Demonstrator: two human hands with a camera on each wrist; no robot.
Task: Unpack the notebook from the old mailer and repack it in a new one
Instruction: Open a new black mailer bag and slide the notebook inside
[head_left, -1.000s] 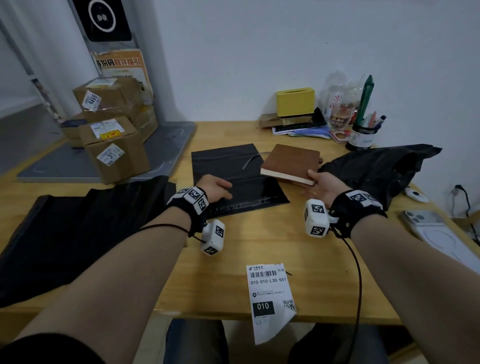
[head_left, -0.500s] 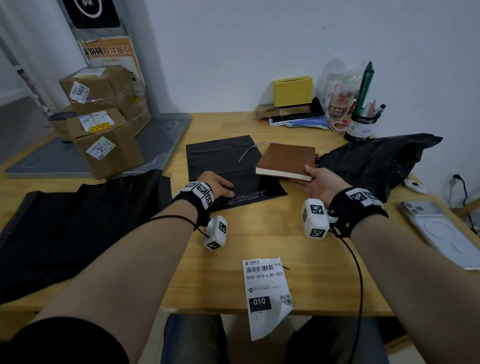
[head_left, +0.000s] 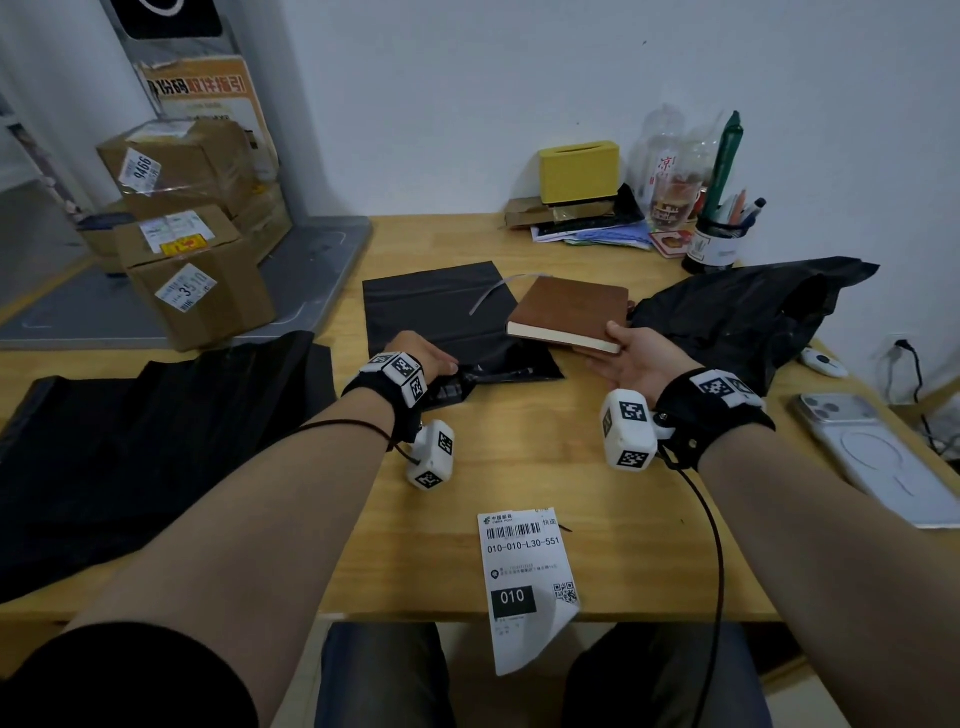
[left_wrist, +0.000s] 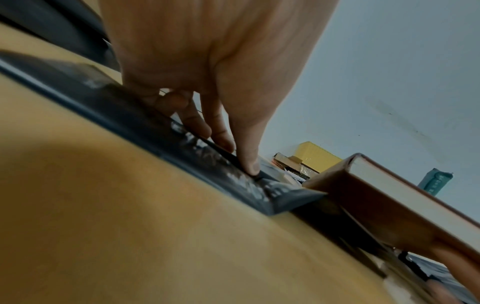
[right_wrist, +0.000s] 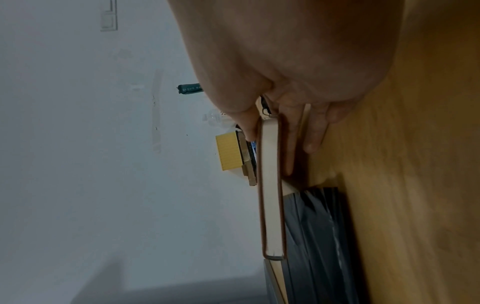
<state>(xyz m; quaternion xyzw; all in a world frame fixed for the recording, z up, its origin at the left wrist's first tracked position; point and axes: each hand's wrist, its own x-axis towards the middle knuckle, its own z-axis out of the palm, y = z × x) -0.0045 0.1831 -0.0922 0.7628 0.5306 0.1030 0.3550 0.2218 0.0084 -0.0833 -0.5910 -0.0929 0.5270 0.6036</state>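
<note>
My right hand (head_left: 618, 343) grips a brown notebook (head_left: 569, 312) by its near right corner, thumb on the cover and fingers underneath, and holds it just above the table. In the right wrist view the notebook (right_wrist: 271, 205) hangs over the right side of a flat black new mailer (right_wrist: 311, 226). That new mailer (head_left: 436, 306) lies at the table's middle. My left hand (head_left: 441, 364) pinches its rumpled near edge, thumb and fingertips (left_wrist: 252, 166) on the plastic. The crumpled old mailer (head_left: 748, 317) lies to the right of the notebook.
A stack of black mailers (head_left: 130, 441) covers the left of the table. A shipping label (head_left: 524, 571) hangs over the front edge. A phone (head_left: 872, 457) lies at the right. Cardboard boxes (head_left: 192, 270) stand far left; a yellow box (head_left: 579, 171) and pen holder (head_left: 717, 244) stand at the back.
The left hand has slid to the mailer's near edge and bunched it up. The right hand has brought the notebook slightly nearer and lower. The head camera has tilted down.
</note>
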